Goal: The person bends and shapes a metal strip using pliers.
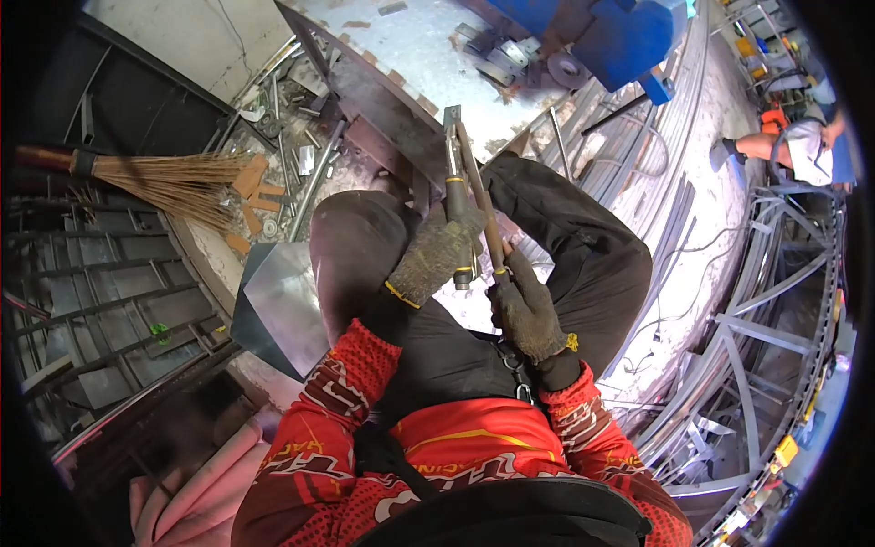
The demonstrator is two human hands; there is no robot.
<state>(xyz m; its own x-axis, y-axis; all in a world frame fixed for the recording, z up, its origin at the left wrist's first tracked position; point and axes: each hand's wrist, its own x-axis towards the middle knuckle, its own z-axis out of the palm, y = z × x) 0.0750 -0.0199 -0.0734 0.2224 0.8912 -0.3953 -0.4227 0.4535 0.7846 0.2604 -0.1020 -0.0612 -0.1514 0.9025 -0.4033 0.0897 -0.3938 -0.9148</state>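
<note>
My left hand (436, 251), in a dirty knit glove, is wrapped round a grey and dark tubular tool (456, 196) with yellow bands and a flat metal tip. My right hand (529, 319), gloved the same way, grips the lower end of a long brown rod-like tool (480, 187). The two tools lie side by side and point away from me, between my bent knees. Their far ends nearly meet in front of a brown metal edge (401, 118). I cannot tell what kind of tools they are.
A pale worktop (392, 46) ahead carries small metal offcuts (501, 59) beside a blue machine part (620, 41). To the left lie a straw broom (173, 178) and floor scraps. Long metal bars (656, 237) run along the right, where another person's arm (766, 146) shows.
</note>
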